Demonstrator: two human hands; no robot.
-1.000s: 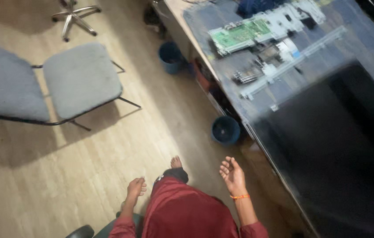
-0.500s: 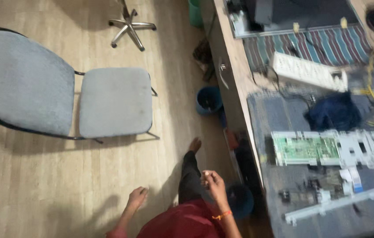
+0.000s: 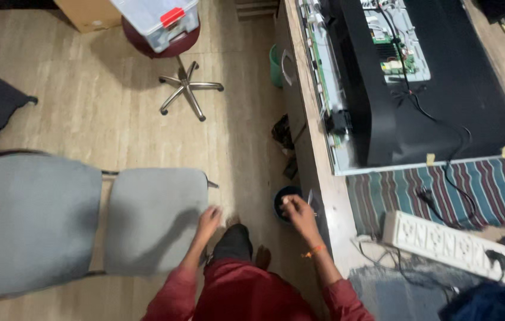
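My left hand (image 3: 208,222) rests on the right edge of a grey padded chair seat (image 3: 154,217), fingers bent over the edge. My right hand (image 3: 299,215) hovers beside the workbench edge (image 3: 318,178), above a small dark blue bucket (image 3: 285,201) on the floor; its fingers are curled and I cannot tell if they pinch something small. An orange band circles that wrist. My legs in dark red clothing (image 3: 246,294) and bare feet fill the bottom of the view.
A large black flat screen panel (image 3: 436,89) with exposed circuit boards lies on the bench over a striped cloth (image 3: 478,184). A white power strip (image 3: 445,245) sits lower right. A stool (image 3: 184,89) carries a clear plastic box; a green bin (image 3: 276,65) stands by the bench.
The view has swung further along the bench, from circuit boards to the black panel. My left hand has come to the grey chair seat; my right hand has moved to the bench edge.
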